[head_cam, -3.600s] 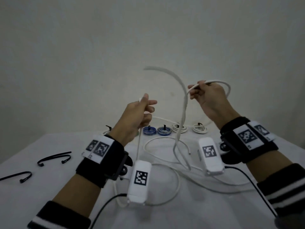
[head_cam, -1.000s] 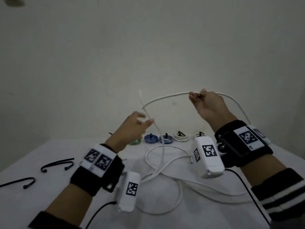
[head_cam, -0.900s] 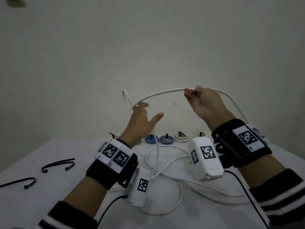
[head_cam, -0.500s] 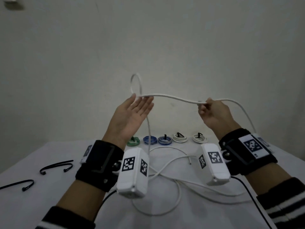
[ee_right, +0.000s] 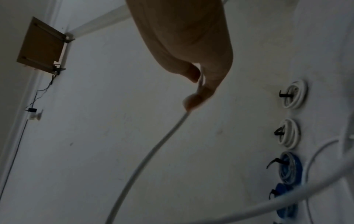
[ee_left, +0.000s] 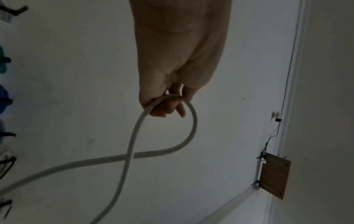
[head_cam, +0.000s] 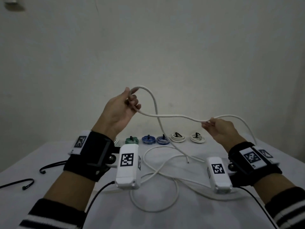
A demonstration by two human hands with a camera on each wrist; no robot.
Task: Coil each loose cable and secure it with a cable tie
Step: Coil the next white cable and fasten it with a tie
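Observation:
A long white cable [head_cam: 173,116] hangs in the air between both hands, and the rest lies in loose loops on the white table [head_cam: 165,217]. My left hand [head_cam: 130,100] is raised with its fingers curled round a small loop of the cable [ee_left: 191,125]. My right hand [head_cam: 208,123] pinches the cable farther along between thumb and fingertips [ee_right: 193,100]. From that pinch the cable arcs down to the right towards the table. Two black cable ties [head_cam: 49,166] lie at the left of the table.
A row of coiled and tied cables stands along the table's far edge: one green [head_cam: 131,140], two blue [head_cam: 148,140], two white [head_cam: 177,138]. A plain wall rises right behind them. Black leads run from the wrist cameras across the front of the table.
My left hand, flat and palm up under the cable half a second ago, has curled its fingers round a loop. The right hand dropped and moved right, still pinching.

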